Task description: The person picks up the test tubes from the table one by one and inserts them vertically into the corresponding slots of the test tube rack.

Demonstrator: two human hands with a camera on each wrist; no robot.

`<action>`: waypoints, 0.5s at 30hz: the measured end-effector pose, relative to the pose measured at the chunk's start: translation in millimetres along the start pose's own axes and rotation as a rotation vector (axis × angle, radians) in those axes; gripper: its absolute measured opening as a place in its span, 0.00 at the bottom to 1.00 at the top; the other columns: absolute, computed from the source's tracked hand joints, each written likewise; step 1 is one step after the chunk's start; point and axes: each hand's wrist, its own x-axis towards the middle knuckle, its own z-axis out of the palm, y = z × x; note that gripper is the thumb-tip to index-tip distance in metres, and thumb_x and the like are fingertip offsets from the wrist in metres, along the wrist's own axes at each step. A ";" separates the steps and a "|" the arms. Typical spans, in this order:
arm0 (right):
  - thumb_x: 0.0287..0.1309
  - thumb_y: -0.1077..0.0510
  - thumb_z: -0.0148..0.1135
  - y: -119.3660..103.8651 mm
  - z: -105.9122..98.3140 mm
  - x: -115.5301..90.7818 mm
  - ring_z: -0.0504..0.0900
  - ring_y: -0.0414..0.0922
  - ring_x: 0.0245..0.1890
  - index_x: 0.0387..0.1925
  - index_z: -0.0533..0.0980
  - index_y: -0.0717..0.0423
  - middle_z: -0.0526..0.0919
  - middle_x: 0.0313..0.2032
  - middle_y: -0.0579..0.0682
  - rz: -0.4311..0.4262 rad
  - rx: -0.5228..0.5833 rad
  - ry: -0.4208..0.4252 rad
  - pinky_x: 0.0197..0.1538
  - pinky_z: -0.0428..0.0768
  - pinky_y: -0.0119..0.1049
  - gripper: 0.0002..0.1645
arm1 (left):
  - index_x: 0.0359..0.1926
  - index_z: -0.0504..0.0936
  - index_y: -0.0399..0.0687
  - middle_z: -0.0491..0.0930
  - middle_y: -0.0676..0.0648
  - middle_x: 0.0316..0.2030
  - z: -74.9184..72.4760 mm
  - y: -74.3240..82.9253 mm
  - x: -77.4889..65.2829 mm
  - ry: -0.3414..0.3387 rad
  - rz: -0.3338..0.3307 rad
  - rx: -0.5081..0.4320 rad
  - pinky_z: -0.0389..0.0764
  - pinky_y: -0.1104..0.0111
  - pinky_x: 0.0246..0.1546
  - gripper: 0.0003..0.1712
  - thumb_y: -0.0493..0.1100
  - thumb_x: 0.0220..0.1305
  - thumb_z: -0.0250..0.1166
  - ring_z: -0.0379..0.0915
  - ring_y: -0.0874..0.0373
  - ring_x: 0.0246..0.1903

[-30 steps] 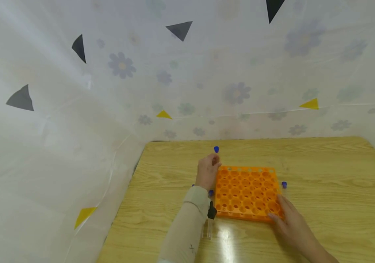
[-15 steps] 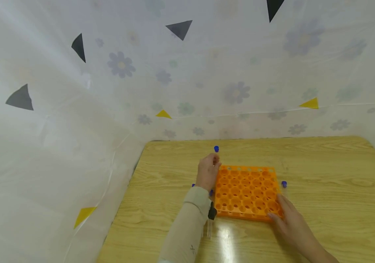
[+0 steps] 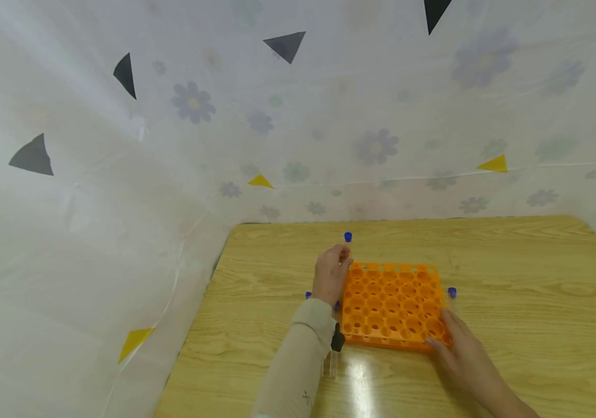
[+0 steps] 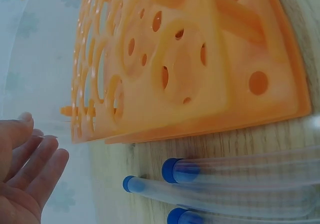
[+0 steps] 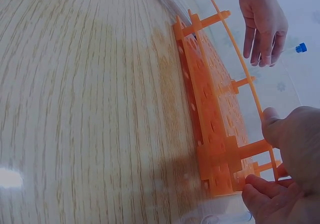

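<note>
An orange test tube rack (image 3: 393, 302), with rows of round holes, stands on the wooden table. My right hand (image 3: 462, 354) grips its near right corner, thumb on the top plate and fingers round the side (image 5: 287, 159). At the far left corner, my left hand (image 3: 331, 271) pinches a clear test tube with a blue cap (image 3: 347, 237). The cap points away past the fingertips; in the right wrist view this tube (image 5: 300, 48) sticks out beyond the left hand (image 5: 265, 29). The left wrist view shows the left hand (image 4: 30, 169) beside the rack, the tube hidden there.
Left of the rack, three blue-capped tubes (image 4: 235, 173) lie on the table, partly under the left forearm in the head view. Another blue-capped tube (image 3: 452, 292) lies right of the rack. A pale flowered curtain (image 3: 376, 148) closes off the table's far edge.
The blue cap of the tube in my left hand has shifted slightly right, and the left hand has moved a little with it. My right hand and the rack stay put.
</note>
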 end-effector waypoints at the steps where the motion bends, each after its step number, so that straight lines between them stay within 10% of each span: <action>1: 0.66 0.53 0.62 0.0 0.0 0.2 0.63 0.77 0.63 0.67 0.56 0.80 0.60 0.65 0.81 -0.001 0.001 0.001 0.59 0.66 0.72 0.43 | 0.56 0.80 0.50 0.83 0.49 0.50 0.2 0.1 0.2 -0.002 -0.005 0.000 0.82 0.68 0.50 0.15 0.46 0.72 0.59 0.80 0.59 0.49; 15: 0.67 0.52 0.61 -0.5 -0.9 0.3 0.62 0.77 0.63 0.68 0.56 0.80 0.59 0.65 0.82 0.025 0.007 -0.023 0.60 0.65 0.72 0.44 | 0.57 0.79 0.48 0.83 0.48 0.50 5.4 -4.3 -0.5 0.019 -0.033 -0.004 0.83 0.67 0.48 0.17 0.45 0.71 0.61 0.80 0.57 0.48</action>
